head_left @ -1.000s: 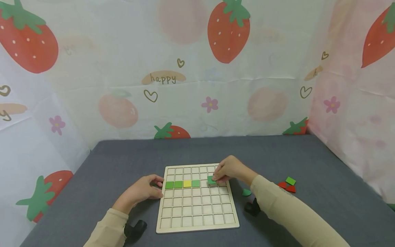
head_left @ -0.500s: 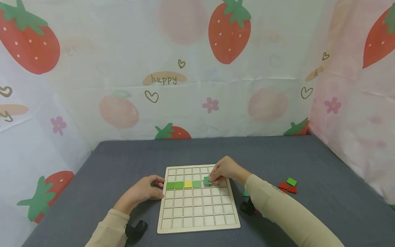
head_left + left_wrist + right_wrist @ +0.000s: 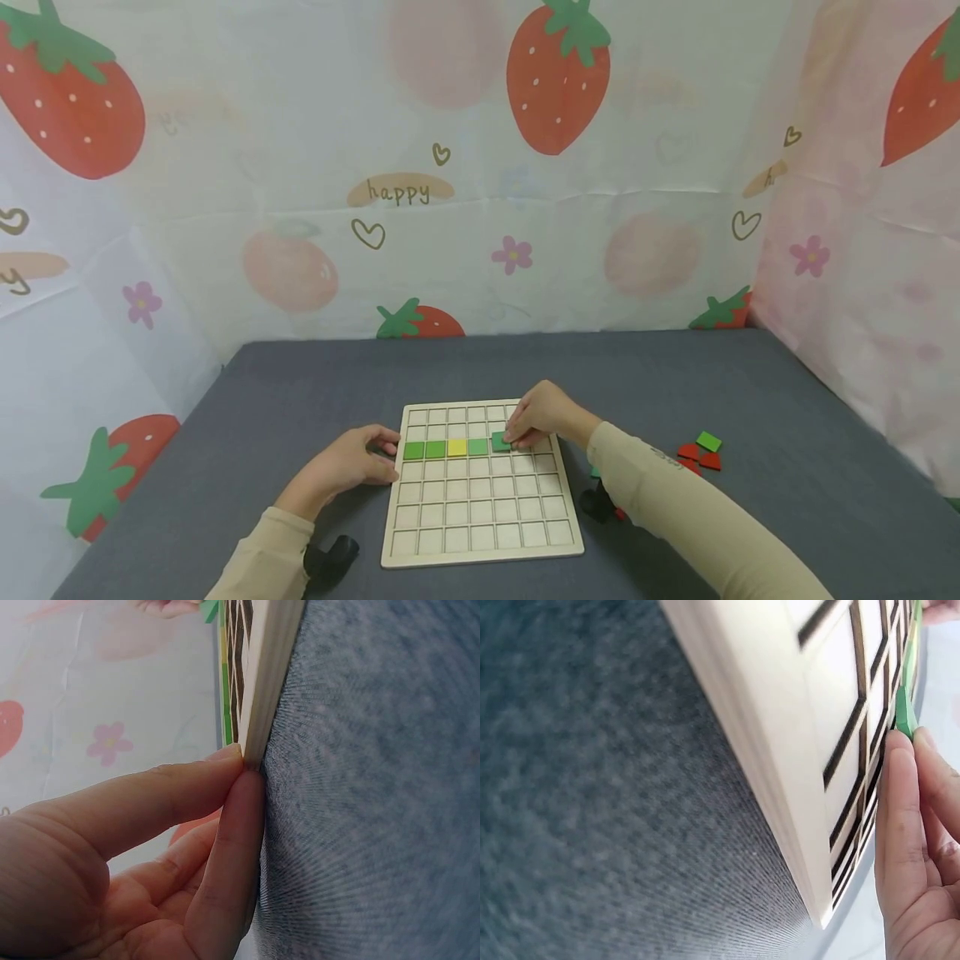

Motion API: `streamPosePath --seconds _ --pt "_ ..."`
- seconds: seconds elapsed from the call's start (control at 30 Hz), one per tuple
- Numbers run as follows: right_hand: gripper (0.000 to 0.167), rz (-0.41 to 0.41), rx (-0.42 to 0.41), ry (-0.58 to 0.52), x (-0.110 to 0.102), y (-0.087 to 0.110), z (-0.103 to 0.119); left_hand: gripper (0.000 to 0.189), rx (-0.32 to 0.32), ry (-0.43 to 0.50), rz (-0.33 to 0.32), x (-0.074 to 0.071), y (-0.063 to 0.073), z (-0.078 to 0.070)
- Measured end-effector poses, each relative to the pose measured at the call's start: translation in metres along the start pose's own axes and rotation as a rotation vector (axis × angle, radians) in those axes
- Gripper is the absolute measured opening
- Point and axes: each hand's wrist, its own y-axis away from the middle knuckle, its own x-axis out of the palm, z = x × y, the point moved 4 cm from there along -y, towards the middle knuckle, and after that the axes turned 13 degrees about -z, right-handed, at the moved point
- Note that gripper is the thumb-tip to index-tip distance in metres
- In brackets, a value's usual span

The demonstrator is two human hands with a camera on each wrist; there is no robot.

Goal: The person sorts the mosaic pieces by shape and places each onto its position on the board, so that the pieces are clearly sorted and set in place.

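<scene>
A square wooden grid board [image 3: 482, 560] lies on the dark cloth. My left hand [image 3: 352, 458] holds its left edge, and the left wrist view shows thumb and finger [image 3: 240, 810] tips together at the rim. My right hand [image 3: 551, 411] pinches a dark green square tile [image 3: 500, 442] between thumb and fingers. That tile [image 3: 904, 712] overlaps the cell to the right of a lighter green tile [image 3: 477, 447], slightly tilted in the right wrist view. Left of these, the same row has a yellow tile [image 3: 457, 448] and two bright green tiles [image 3: 424, 450].
Right of the board, a bright green tile [image 3: 708, 442] lies beside several red pieces [image 3: 709, 461]. A teal piece [image 3: 596, 472] and a red bit are partly hidden by the right sleeve [image 3: 675, 492] and a black wrist device [image 3: 597, 503]. A printed curtain [image 3: 480, 275] stands behind the table.
My right hand has moved left along the row with the dark green tile, from farther right to beside the lighter green tile. The left hand stays at the board's edge.
</scene>
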Motion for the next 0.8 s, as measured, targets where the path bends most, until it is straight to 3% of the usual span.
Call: streamPosePath --seconds 0.8 --pt "0.008 -0.026 -0.04 0.083 0.0049 0.0019 0.0014 0.057 0.0 0.006 -0.004 0.0002 -0.0017 0.0013"
